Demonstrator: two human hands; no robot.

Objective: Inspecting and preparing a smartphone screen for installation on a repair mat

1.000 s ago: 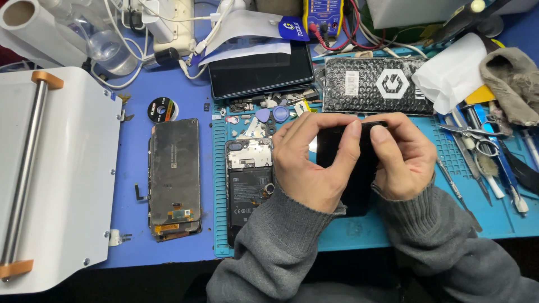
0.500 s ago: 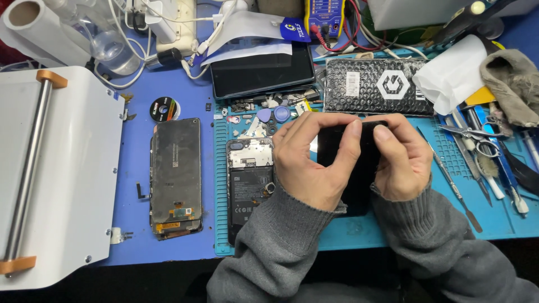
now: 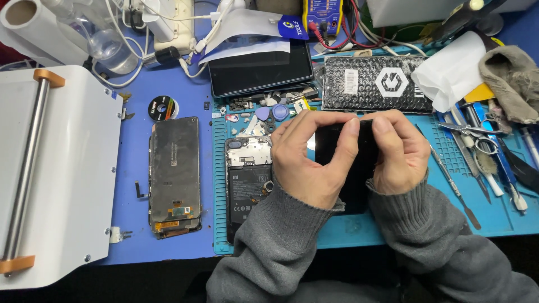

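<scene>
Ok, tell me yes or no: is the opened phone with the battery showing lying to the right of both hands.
No, the opened phone lies on the teal mat to the left of the left hand and right hand.

Barely any movement here: the left hand (image 3: 311, 160) and right hand (image 3: 398, 151) have slid a touch toward the right of the frame, still clamped on the black screen panel (image 3: 351, 168) at centre. The right index fingertip (image 3: 383, 124) has crept up to the panel's top edge, closing on the left index fingertip (image 3: 351, 125).
</scene>
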